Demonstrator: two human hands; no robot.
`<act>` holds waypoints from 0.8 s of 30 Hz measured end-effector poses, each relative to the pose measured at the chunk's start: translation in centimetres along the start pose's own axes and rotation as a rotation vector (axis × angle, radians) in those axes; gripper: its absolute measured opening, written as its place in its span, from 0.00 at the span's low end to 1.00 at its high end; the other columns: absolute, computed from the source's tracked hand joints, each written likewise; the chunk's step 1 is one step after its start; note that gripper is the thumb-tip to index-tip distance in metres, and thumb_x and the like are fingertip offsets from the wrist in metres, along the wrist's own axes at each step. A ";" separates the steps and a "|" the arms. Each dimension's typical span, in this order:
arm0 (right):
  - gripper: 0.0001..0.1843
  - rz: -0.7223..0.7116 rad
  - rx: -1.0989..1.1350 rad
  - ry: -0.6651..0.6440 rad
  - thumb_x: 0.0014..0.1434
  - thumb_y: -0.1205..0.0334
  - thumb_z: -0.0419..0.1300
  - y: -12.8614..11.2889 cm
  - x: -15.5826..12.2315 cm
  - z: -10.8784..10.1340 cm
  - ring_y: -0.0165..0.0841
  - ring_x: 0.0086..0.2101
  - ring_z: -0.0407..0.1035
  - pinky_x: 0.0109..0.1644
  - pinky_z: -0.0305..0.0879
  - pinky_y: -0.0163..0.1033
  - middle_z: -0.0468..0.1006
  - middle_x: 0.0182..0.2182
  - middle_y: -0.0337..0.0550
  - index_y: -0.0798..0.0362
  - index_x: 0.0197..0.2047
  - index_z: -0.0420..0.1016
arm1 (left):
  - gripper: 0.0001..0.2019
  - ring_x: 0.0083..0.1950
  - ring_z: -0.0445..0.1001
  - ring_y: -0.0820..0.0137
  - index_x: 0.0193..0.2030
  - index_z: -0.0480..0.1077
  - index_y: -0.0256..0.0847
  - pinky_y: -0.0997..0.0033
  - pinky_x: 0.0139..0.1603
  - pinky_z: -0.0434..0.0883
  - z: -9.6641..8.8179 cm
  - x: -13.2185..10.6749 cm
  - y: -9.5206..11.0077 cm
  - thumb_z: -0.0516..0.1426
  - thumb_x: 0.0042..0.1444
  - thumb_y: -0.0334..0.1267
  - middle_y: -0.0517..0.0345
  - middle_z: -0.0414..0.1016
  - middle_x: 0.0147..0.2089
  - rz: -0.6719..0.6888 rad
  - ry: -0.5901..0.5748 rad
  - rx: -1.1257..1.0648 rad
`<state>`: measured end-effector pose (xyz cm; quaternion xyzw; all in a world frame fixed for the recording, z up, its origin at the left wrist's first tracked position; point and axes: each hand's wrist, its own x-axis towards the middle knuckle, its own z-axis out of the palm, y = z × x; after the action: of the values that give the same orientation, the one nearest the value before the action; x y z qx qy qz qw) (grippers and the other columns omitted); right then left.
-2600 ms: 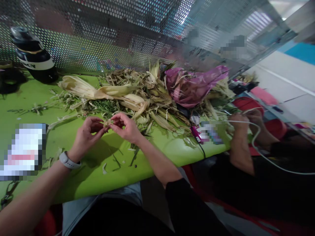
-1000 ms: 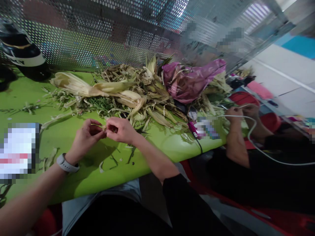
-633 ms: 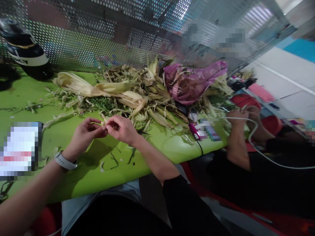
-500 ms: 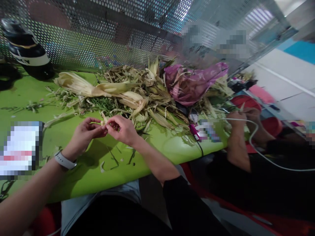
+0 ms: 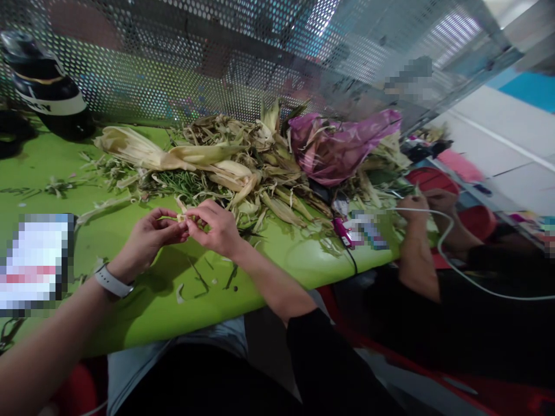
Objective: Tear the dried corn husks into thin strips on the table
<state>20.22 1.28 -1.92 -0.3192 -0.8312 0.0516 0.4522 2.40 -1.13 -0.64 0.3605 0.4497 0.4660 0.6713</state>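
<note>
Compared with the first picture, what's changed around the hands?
A thin, pale strip now sticks up at the small cream-coloured piece between the bare left hand and bare right hand. The view shifted, so most things sit slightly further left. Unchanged: both hands' fingers are on the piece; the heap of dry, tan corn husks and crumpled purple plastic bag lie on the green table.

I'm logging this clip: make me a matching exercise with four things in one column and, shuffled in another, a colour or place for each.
Things
1. small pale piece
2. plastic bag
3. wristband
4. tabletop

Colours and places
A. white
B. bright green
C. between the left hand and right hand
D. purple

Pairs: 1-C, 2-D, 3-A, 4-B
</note>
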 end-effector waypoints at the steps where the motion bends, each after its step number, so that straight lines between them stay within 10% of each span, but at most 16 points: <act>1: 0.11 -0.007 -0.003 -0.002 0.63 0.62 0.57 0.0 0.0 0.0 0.29 0.33 0.72 0.37 0.69 0.34 0.78 0.35 0.47 0.58 0.41 0.77 | 0.21 0.27 0.79 0.71 0.37 0.67 0.38 0.70 0.34 0.78 0.0 0.0 0.0 0.72 0.39 0.33 0.60 0.80 0.27 0.001 -0.001 0.001; 12: 0.09 -0.123 -0.205 -0.249 0.63 0.66 0.54 0.5 0.2 -0.6 0.32 0.34 0.68 0.38 0.64 0.36 0.75 0.32 0.45 0.55 0.37 0.75 | 0.22 0.29 0.81 0.67 0.40 0.65 0.39 0.64 0.39 0.78 -0.1 0.0 -0.4 0.71 0.42 0.35 0.59 0.81 0.29 0.034 0.028 0.112; 24: 0.14 -0.304 -0.451 -0.222 0.67 0.69 0.50 0.3 0.3 -0.9 0.32 0.31 0.63 0.36 0.56 0.40 0.72 0.29 0.44 0.55 0.33 0.73 | 0.19 0.29 0.80 0.67 0.36 0.67 0.39 0.66 0.35 0.78 -0.2 0.1 -0.2 0.72 0.41 0.36 0.55 0.82 0.29 -0.019 0.031 0.082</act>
<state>20.98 1.46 -1.26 -0.2756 -0.9044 -0.1682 0.2789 2.26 -1.07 -0.93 0.3763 0.4822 0.4463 0.6533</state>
